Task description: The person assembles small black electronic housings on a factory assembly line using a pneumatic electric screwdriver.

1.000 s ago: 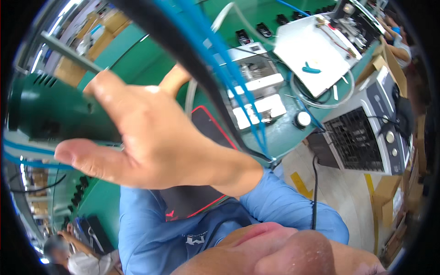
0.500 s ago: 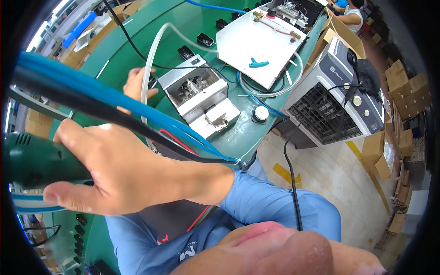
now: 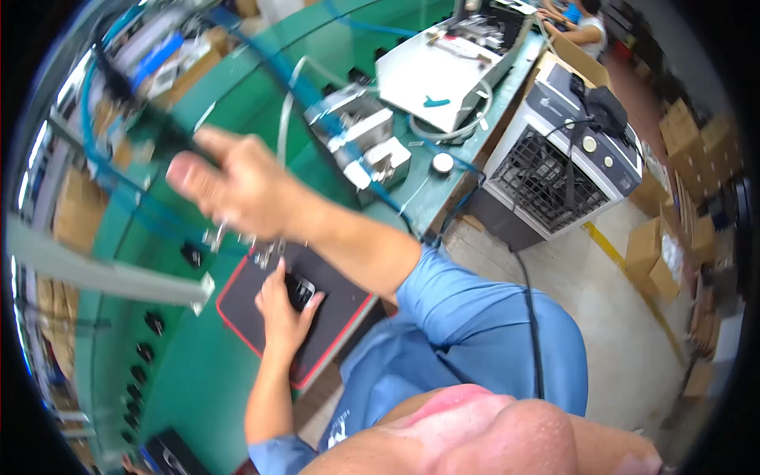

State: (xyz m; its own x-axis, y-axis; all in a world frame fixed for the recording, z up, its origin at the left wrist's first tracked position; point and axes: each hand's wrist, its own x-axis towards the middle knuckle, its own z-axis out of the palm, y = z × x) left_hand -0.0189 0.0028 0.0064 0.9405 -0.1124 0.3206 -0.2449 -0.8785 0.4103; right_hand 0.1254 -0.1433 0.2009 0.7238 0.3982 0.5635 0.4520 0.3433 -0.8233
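My right hand (image 3: 249,186) is raised over the bench, closed around a dark green electric screwdriver (image 3: 162,131), which motion blurs. Below it, my left hand (image 3: 283,317) rests on a black mat (image 3: 332,289) with red edging. Its thumb and fingers grip the sides of a small black part (image 3: 301,291) lying on the mat. Just above those fingers are small shiny metal pieces (image 3: 267,252), too blurred to name. A silver box-shaped screw feeder (image 3: 364,131) stands beyond the mat, partly behind blue cables.
Several black parts (image 3: 144,352) line the green bench (image 3: 190,388) at left. A white panel (image 3: 416,79) with a teal hex key (image 3: 435,101) lies at the back. An air cooler (image 3: 554,166) stands at right. A grey metal bar (image 3: 119,273) crosses the left side. Another person (image 3: 586,36) sits far right.
My left hand has come from beside the screw feeder to the mat and grips a black part there. My right hand has moved up and away with the screwdriver. The view has shifted.
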